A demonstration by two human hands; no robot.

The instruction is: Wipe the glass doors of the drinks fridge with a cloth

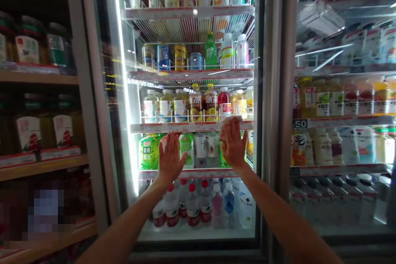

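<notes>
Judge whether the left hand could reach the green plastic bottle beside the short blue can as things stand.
Probably not: the transparent glass door, which carries reflections and looks shut, seems to stand between the open left hand and the green plastic bottle.

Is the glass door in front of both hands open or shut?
Shut, it seems: reflections cross the glass door over the shelved drinks, and the left hand is raised flat against it.
</notes>
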